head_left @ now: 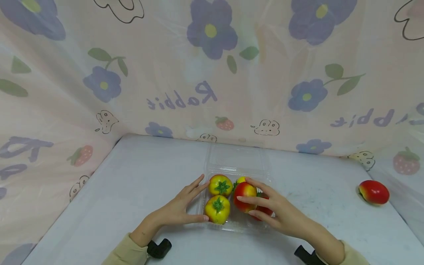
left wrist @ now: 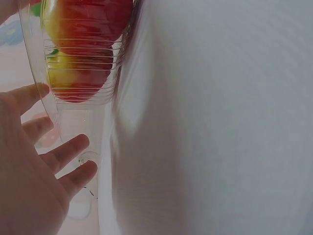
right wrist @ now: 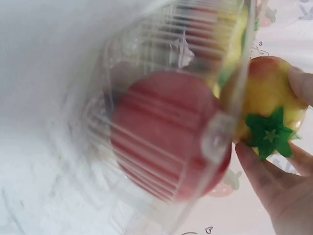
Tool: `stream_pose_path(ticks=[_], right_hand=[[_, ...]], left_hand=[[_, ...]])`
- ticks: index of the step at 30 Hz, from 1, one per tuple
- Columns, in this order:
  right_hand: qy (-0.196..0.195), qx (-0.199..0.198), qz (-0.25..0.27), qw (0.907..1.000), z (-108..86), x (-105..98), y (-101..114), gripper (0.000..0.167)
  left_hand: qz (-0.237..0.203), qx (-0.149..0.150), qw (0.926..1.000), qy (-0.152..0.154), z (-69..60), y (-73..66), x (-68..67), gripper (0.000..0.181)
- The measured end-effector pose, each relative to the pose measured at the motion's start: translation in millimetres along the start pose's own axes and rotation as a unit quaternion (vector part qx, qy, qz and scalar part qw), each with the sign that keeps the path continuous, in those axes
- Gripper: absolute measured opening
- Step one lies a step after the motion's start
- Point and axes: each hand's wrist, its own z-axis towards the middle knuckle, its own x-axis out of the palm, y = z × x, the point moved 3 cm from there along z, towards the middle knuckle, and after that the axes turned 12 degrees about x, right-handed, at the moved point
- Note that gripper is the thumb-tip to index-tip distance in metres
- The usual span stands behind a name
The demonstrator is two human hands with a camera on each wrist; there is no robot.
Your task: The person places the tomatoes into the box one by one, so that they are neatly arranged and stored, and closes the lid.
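Observation:
A clear plastic clamshell box (head_left: 232,230) stands on the table with its lid (head_left: 236,158) folded back. Two yellow-and-red tomato-like fruits (head_left: 217,210) with green star-shaped calyxes sit along its left side. Another yellow one (head_left: 241,180) shows behind, and a red one (head_left: 265,211) lies partly hidden beneath my right hand (head_left: 281,213). That hand pinches a red-and-yellow tomato-like fruit (right wrist: 266,88) above the box, at its rim level or higher. My left hand (head_left: 177,209) has its fingers spread, touching the box's left edge by thumb and fingertips.
One more red fruit (head_left: 374,192) lies on the white table (head_left: 314,180) at far right. A curtain (head_left: 165,66) printed with flowers and rabbits hangs behind and at the sides. Black wrist mounts (head_left: 159,248) sit by both sleeves.

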Motion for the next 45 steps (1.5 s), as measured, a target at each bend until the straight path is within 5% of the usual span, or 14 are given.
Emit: stream_pose_path(ticks=[30, 38, 45], right_hand=[[0.08, 0.029, 0.016, 0.9963, -7.6, 18.1, -2.0, 0.054], [0.071, -0.035, -0.046, 0.9958, -4.1, 23.1, 0.3, 0.055], [0.095, -0.031, -0.113, 0.9886, -2.7, 34.6, 4.1, 0.052]], left_hand=[[-0.001, -0.003, 1.0, 0.001, 0.0, 1.4, 1.7, 0.089], [0.001, -0.003, 1.0, 0.0, -0.2, 1.7, 0.9, 0.089], [0.004, 0.007, 1.0, -0.002, 0.3, 1.4, 1.4, 0.088]])
